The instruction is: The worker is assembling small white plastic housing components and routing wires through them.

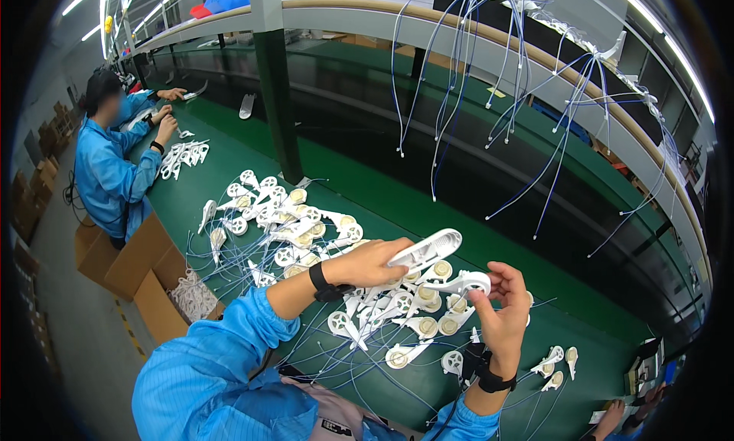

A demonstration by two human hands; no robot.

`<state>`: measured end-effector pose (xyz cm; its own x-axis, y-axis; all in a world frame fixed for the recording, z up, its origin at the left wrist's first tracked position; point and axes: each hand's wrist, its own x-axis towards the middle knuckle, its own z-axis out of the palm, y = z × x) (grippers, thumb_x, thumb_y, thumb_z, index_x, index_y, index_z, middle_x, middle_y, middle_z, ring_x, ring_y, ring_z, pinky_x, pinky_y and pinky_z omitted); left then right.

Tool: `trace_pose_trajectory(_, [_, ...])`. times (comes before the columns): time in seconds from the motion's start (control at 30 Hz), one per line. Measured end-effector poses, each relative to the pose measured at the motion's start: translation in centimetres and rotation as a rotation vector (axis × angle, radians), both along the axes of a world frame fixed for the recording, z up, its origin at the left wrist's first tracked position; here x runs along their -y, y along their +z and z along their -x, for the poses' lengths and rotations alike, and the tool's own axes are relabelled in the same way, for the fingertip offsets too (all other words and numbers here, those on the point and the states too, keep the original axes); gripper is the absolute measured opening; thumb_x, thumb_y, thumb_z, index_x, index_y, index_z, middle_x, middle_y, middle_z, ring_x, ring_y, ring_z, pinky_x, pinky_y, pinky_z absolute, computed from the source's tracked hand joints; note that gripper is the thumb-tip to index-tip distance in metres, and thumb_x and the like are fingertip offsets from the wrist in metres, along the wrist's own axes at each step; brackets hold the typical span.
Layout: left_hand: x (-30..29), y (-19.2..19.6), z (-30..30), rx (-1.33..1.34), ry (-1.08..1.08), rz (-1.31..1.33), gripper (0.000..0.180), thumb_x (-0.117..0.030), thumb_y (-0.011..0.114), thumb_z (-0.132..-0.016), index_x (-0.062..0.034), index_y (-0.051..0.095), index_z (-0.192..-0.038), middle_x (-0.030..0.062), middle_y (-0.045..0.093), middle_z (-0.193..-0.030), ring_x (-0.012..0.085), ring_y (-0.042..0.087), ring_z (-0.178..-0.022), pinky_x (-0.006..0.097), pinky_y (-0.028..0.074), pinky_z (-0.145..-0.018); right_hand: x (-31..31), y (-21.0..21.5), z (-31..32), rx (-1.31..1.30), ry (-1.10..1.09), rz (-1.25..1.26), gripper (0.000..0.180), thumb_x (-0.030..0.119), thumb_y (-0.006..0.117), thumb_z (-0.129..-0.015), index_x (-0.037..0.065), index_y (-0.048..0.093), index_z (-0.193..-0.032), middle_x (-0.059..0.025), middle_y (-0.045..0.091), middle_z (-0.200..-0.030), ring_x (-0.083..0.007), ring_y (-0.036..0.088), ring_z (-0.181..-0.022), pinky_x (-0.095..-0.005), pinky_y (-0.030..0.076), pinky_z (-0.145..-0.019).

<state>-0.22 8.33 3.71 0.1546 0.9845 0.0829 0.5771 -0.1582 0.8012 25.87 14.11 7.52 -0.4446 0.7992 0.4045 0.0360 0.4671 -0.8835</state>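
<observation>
I see the left hand (375,263) gripping a white paddle-shaped part (428,251), the right hand (505,307) pinching another (459,283); a heap of white parts (306,227) and blue wires (459,74) crowd the green table (428,211).

Crowded directly under both hands: a dense heap of white plastic parts (306,227) and thin wires (359,364) spread over the green table (367,188), leaving hardly a bare patch there. Open green surface along the far side of the heap, toward the dark belt (474,173). Above that belt, blue and white cables (520,97) hanging down from the shelf (428,20), blocking any high reach. Green post (277,97) standing at the table's far left edge. Cardboard boxes (138,273) close against the near left edge.
</observation>
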Motion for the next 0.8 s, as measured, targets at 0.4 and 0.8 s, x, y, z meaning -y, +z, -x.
trace_pose_trajectory(0.4, [1.2,0.8,-2.0,0.188,-0.137,0.025,0.048,-0.015,0.059,-0.081,-0.0003,0.043,-0.124,0.0197,0.065,-0.097,0.0300,0.067,-0.087,0.038,0.051,-0.076,0.2,-0.2,1.0,-0.014,-0.024,-0.056,0.028,0.002,0.074,-0.077,-0.004,0.064,-0.102,-0.0063,0.058,-0.096,-0.0123,0.060,-0.081,-0.0222,0.051,-0.069])
trace_pose_trajectory(0.8, [1.4,0.8,-1.9,0.080,-0.116,-0.020,0.042,-0.017,0.061,-0.080,-0.0030,0.048,-0.118,0.0199,0.066,-0.087,0.0351,0.066,-0.081,0.042,0.051,-0.070,-0.7,-0.8,0.8,0.035,-0.032,-0.022,0.031,-0.003,0.075,-0.071,-0.004,0.067,-0.101,-0.0082,0.060,-0.094,-0.0142,0.062,-0.080,-0.0233,0.052,-0.070])
